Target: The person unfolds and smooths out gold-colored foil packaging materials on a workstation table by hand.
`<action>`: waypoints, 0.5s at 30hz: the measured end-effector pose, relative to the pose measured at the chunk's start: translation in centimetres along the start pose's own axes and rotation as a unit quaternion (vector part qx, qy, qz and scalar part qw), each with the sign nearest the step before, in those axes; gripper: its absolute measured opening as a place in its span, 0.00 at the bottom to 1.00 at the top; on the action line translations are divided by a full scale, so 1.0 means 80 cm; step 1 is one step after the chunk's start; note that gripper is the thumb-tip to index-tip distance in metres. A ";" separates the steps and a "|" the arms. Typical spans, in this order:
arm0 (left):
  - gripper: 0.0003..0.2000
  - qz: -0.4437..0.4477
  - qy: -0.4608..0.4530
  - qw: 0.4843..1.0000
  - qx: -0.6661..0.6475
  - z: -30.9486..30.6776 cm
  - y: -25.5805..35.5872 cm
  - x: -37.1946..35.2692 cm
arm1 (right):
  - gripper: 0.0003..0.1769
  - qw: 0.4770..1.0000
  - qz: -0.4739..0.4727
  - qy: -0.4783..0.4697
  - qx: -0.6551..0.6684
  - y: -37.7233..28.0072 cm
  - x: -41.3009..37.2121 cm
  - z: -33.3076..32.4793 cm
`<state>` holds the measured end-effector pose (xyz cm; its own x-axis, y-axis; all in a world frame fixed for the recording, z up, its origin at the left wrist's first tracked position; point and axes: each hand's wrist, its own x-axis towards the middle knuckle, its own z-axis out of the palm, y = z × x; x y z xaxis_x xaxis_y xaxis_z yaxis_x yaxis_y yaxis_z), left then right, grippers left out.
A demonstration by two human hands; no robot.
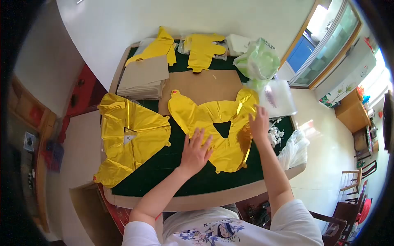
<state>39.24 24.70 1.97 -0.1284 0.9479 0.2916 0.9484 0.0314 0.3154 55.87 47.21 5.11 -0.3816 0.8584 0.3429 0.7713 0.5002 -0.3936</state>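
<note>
A flat gold foil letter balloon (201,117), shaped like an A with a triangular hole, lies on the dark green table top before me. My left hand (196,152) rests on its lower left part with the fingers spread. At its right edge is my right hand (259,126), fingers apart and touching or just over the foil. A second gold foil balloon (143,143) lies to the left, a small white tag marked A (129,138) showing in its hole. Neither hand holds anything that I can see.
Behind are a cardboard sheet (205,84), a cardboard stack (141,82) and more gold foil balloons (203,51). To the right stand a green-white plastic bag (258,61), clear plastic sleeves (279,98), white strips (276,134) and bundled white plastic (293,149). The padded table edge (184,202) is nearest me.
</note>
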 end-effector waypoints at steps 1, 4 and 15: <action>0.26 -0.018 0.003 1.000 0.007 -0.003 -0.006 0.008 | 0.26 0.992 -0.113 0.054 -0.001 -0.005 -0.016 0.012; 0.26 -0.056 -0.039 0.997 0.023 0.002 -0.032 0.018 | 0.26 0.989 -0.147 0.010 -0.001 -0.012 -0.051 0.035; 0.27 -0.137 0.016 0.989 0.059 0.009 -0.055 0.032 | 0.24 0.996 -0.092 0.012 0.015 0.001 -0.065 0.052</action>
<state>34.97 27.19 0.65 -0.3926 0.8880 0.2393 0.9039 0.3245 0.2787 55.81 43.25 -0.28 -0.5020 0.7493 0.4318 0.6739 0.6519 -0.3476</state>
